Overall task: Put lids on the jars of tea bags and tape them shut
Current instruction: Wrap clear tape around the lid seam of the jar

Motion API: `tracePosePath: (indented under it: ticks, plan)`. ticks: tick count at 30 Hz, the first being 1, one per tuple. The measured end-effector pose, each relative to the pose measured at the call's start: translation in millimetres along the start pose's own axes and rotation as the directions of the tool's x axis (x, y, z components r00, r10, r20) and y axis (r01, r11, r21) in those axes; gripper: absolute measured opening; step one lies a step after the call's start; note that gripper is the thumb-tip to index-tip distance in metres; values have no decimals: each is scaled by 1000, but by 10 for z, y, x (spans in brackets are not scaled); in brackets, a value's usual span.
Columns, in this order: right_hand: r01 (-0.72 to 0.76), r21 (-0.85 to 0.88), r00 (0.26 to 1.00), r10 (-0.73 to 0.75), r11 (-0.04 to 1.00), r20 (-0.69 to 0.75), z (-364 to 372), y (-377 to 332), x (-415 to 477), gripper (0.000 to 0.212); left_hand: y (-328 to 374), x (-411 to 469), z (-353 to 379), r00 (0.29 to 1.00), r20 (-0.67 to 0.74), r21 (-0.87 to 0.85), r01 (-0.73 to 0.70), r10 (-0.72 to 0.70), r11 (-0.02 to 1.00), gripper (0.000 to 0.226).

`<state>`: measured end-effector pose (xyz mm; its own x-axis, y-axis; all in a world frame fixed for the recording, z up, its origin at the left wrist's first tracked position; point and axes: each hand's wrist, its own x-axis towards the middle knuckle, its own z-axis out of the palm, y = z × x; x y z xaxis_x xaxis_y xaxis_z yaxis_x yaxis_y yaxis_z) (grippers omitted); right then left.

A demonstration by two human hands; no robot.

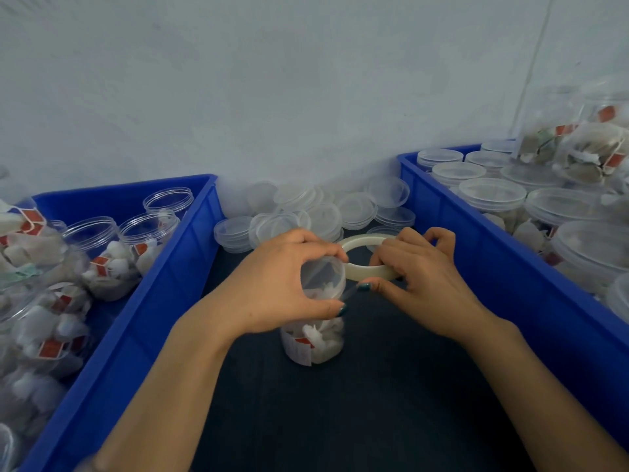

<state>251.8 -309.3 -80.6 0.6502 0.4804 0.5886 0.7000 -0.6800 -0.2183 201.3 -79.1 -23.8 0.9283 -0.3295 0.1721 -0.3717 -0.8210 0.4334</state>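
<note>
Jar handling: clear round plastic jar of tea bags (pixel 316 345) stands on dark tabletop (pixel 374 403), prob. light, slick, thin-walled, so left hand (pixel 282 284) curls round its clear plastic lid (pixel 323 272) w/o crushing, right hand (pixel 425 281) gripping whitish translucent tape roll (pixel 362 271) alongside.

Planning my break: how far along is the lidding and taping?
Done: lidded jars sit in the right crate. In hand: the left hand grips a lidded jar while the right hand holds the tape roll beside its lid. Left: open jars of tea bags stand in the left crate, with loose lids piled between the crates.
</note>
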Motion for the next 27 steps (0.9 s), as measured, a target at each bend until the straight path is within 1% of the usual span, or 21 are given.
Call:
tracePosePath:
  ticks: [2,4,6,7,9,11,13,14,17,19,21,23,25,26,27]
  plan:
    - [-15,-55,1000,16,998,1,13,-25,-3,46,-1,-3,12,999,27,-27,-24,25,999,53]
    - [-35,-91,999,32,995,-29,32,-65,-4,48,2,-5,33,997,49,-86,-47,52,995,54]
    - [-52,-117,996,42,992,-81,63,-117,-9,49,4,4,56,997,44,-134,-63,70,989,54]
    - [-61,-119,994,50,991,-99,81,-142,-12,49,10,15,79,997,27,-129,-69,73,989,52]
    - [-77,-112,992,65,991,-104,116,-174,-19,44,50,46,151,997,-47,-65,-65,62,996,42]
    - [-85,-124,994,76,989,-73,130,-179,-25,29,100,74,233,987,-162,-10,-25,23,1000,37]
    - [-93,-125,996,92,988,-13,126,-167,-16,16,114,92,293,969,-246,-2,-2,1,1000,35]
    - [-94,-110,995,96,989,14,117,-155,-10,14,111,98,306,966,-259,-10,-5,2,1000,33]
    - [-65,-50,995,68,997,69,81,-112,5,19,84,94,288,972,-234,-60,-25,10,998,33]
    - [-50,-5,994,50,999,92,65,-73,2,27,75,90,253,976,-215,-106,-38,14,994,26]
    - [-52,28,994,49,998,100,61,-48,0,30,62,78,214,981,-187,-163,-71,40,984,19]
    - [-50,31,995,47,998,91,67,-58,5,31,35,73,166,986,-148,-208,-108,78,972,22]
    - [-40,10,996,40,999,76,88,-91,9,36,25,78,116,989,-107,-180,-121,103,976,27]
    - [-39,-2,997,39,999,66,102,-112,6,40,23,86,102,990,-91,-123,-118,107,985,34]
    - [-39,-17,998,40,999,57,113,-132,2,43,19,94,100,992,-73,-44,-105,102,993,48]
